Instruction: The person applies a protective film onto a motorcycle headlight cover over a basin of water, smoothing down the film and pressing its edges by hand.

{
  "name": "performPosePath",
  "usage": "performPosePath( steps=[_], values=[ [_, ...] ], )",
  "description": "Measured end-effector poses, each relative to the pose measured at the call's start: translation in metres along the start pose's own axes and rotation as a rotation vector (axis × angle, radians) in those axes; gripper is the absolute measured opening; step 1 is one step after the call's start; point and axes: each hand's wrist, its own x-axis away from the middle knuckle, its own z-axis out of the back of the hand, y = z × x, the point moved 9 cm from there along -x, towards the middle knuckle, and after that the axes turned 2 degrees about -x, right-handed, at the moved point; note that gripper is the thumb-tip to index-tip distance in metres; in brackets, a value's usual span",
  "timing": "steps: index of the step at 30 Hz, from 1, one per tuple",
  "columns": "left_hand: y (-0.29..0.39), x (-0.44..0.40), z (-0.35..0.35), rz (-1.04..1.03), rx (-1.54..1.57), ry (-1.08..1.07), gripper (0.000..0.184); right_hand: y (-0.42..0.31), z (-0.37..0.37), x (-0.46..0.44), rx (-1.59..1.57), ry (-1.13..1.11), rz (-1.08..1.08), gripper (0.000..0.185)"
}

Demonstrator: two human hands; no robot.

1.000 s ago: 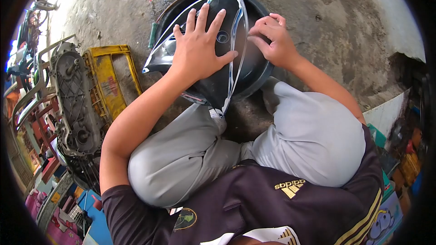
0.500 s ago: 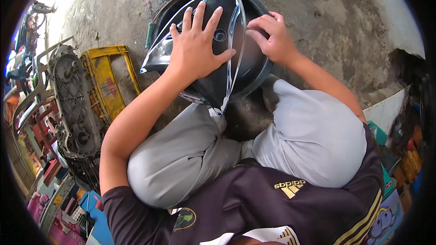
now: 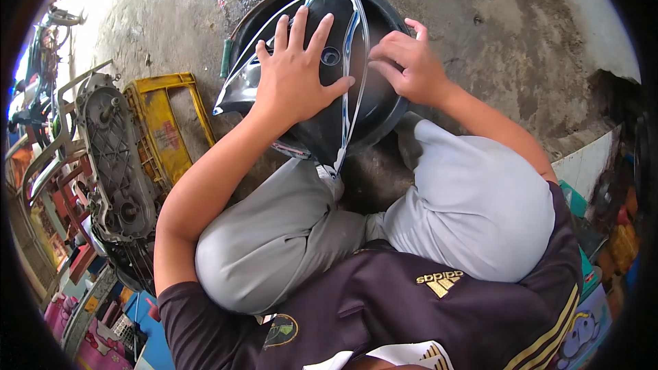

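A glossy black panel (image 3: 312, 123) with pointed corners and pale reflections along its edges lies over a round black basin (image 3: 384, 106). My left hand (image 3: 291, 75) rests flat on the panel with its fingers spread, to the left of a round hole (image 3: 330, 56). Beside the panel's right edge, my right hand (image 3: 408, 62) has its thumb and index finger pinched together. Whatever may be between those fingertips is too small or hidden to make out. A green handle grip (image 3: 225, 58) hangs at the basin's left side.
A yellow plastic crate (image 3: 168, 140) and a grey metal engine casing (image 3: 123, 171) stand on the left. My bent knees flank the near side of the basin. Mixed items lie at the far left and right, near a broken white wall edge (image 3: 586, 164).
The panel has shifted very slightly left in view with my left hand on it. My right hand has moved a little along the panel's right edge, its fingers still pinched.
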Motion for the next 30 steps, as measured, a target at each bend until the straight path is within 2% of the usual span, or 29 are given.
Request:
performPosePath(
  steps=[6, 8, 9, 11, 16, 21, 25, 30],
  values=[
    [0.000, 0.002, 0.000, 0.004, 0.000, 0.006, 0.107, 0.005, 0.006, -0.002, -0.025, 0.124, -0.089, 0.006],
    [-0.001, 0.002, 0.000, 0.007, 0.005, 0.001, 0.106, -0.008, 0.004, -0.002, 0.006, 0.043, 0.071, 0.007],
    [-0.001, 0.001, -0.001, 0.011, 0.014, -0.004, 0.106, -0.006, 0.004, -0.005, 0.012, 0.045, 0.071, 0.007],
    [0.000, 0.000, 0.000, 0.014, 0.010, -0.012, 0.106, 0.005, 0.011, -0.009, 0.082, 0.144, 0.025, 0.006],
    [-0.001, 0.003, 0.000, 0.002, 0.014, 0.014, 0.106, 0.009, 0.003, -0.004, -0.024, 0.077, -0.012, 0.005],
    [-0.001, 0.001, -0.002, 0.008, 0.005, 0.000, 0.106, 0.008, 0.023, -0.013, -0.013, 0.174, -0.032, 0.008],
    [0.000, 0.001, -0.001, 0.004, 0.007, 0.006, 0.106, 0.007, 0.004, -0.005, -0.049, 0.057, -0.059, 0.008],
    [0.000, 0.001, -0.001, 0.017, -0.010, -0.006, 0.106, 0.005, 0.005, -0.007, -0.042, 0.063, -0.024, 0.009]
  ],
)
